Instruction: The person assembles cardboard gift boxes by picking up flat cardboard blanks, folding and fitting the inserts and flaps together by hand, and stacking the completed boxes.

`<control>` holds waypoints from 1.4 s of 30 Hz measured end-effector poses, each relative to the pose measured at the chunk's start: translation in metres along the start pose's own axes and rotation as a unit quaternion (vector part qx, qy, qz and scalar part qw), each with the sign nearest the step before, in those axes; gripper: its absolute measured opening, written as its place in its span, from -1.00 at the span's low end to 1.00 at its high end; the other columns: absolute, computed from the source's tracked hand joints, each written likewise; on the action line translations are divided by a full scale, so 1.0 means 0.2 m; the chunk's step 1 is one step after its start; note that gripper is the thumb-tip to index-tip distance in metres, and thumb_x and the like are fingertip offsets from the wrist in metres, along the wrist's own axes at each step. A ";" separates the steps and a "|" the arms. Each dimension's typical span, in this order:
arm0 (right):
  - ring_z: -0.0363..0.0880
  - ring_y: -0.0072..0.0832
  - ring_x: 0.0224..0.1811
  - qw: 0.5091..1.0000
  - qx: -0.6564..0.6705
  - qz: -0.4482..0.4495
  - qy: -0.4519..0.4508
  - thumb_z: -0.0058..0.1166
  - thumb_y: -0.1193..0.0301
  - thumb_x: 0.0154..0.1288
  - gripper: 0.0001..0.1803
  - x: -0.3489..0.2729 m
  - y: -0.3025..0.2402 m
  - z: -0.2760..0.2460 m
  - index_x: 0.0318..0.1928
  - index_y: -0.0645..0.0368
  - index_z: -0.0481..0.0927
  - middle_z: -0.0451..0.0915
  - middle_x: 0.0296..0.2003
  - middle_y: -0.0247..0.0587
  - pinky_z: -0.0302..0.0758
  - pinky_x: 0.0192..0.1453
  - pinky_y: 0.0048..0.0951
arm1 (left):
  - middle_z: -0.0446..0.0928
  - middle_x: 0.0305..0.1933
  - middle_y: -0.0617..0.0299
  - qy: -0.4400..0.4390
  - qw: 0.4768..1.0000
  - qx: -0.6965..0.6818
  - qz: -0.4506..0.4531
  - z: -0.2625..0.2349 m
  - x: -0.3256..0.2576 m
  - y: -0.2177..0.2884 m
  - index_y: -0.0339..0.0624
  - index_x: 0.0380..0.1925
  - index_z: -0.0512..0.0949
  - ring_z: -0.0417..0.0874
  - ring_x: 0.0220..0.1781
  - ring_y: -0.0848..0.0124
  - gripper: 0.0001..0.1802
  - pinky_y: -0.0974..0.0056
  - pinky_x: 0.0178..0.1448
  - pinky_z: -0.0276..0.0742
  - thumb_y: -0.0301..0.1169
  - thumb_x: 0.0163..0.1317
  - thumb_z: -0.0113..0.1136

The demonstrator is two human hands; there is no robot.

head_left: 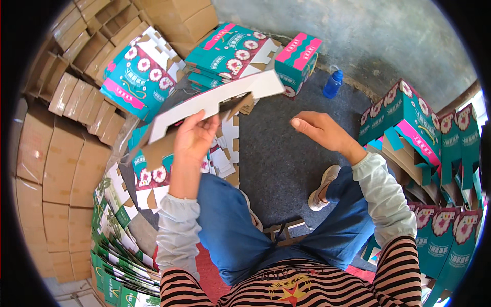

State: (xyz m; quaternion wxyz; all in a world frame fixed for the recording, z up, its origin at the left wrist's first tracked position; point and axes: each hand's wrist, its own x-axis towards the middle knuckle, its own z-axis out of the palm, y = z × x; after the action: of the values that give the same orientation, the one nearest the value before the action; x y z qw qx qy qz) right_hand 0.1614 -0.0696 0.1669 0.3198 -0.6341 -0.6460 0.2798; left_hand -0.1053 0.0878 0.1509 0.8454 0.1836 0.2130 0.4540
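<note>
Fold-up stage, judging by this: left hand (193, 137) fingers clamped on flat carton blank (215, 102), right hand (321, 130) loose, empty, poised nearby. Needs second grip.

Flat carton (215, 100) hides left hand (193, 137) fingertips, stack behind.

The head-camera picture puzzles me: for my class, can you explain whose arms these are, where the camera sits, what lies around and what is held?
The camera is worn on a seated person's head and looks down, so the arms are that person's own. The left hand holds up a flat white cardboard sheet. The right hand is open and holds nothing. Around the dark floor mat lie teal and pink printed boxes, some folded, some flat, and plain brown cartons. A blue bottle stands by the wall.
</note>
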 end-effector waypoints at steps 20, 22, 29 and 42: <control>0.53 -0.20 -0.12 0.893 0.241 0.146 0.351 -0.17 0.10 0.30 -0.47 -0.08 0.39 0.09 0.10 0.26 0.29 0.54 -0.21 0.08 0.40 -0.05 -0.30 | 0.44 -0.15 -0.03 0.013 0.971 -0.180 -0.156 0.53 -0.13 -1.06 -0.47 -0.19 0.35 0.51 -0.02 0.17 -0.79 0.20 0.07 0.52 -0.66 0.14 0.00; 0.54 -0.16 -0.17 0.901 0.204 0.176 0.339 -0.19 0.14 0.30 -0.52 -0.07 0.43 0.06 0.06 0.25 0.32 0.53 -0.25 0.13 0.41 -0.11 -0.26 | 0.44 -0.14 -0.04 0.015 0.972 -0.169 -0.161 0.53 -0.14 -1.08 -0.48 -0.18 0.35 0.51 -0.02 0.17 -0.79 0.18 0.07 0.52 -0.64 0.15 0.00; 0.54 -0.03 -0.23 0.898 0.011 0.151 0.413 -0.17 0.29 0.27 -0.71 -0.06 0.57 -0.03 -0.22 0.25 0.49 0.54 -0.34 0.14 0.44 -0.22 -0.23 | 0.30 0.10 -0.03 -0.175 0.934 0.310 -0.028 0.56 -0.41 -0.81 -0.36 0.11 0.21 0.37 0.16 0.17 -0.45 0.18 0.19 0.35 -0.32 0.20 0.11; 0.59 -0.19 -0.30 0.971 0.073 0.074 0.216 -0.03 0.35 0.18 -0.71 0.01 0.38 -0.07 -0.12 0.23 0.46 0.58 -0.34 0.02 0.51 -0.24 -0.31 | 0.08 0.24 -0.29 -0.199 0.590 0.722 0.301 0.41 -0.36 -0.97 -0.50 0.19 0.01 0.15 0.27 -0.09 -0.12 0.06 0.29 0.10 -0.16 0.04 0.20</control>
State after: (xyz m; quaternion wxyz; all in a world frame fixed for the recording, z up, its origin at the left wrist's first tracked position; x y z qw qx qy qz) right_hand 0.2206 -0.0657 0.1174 0.4757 -0.7005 -0.4905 0.2058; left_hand 0.0353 -0.0841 0.1355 0.2722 0.8733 0.2306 0.3318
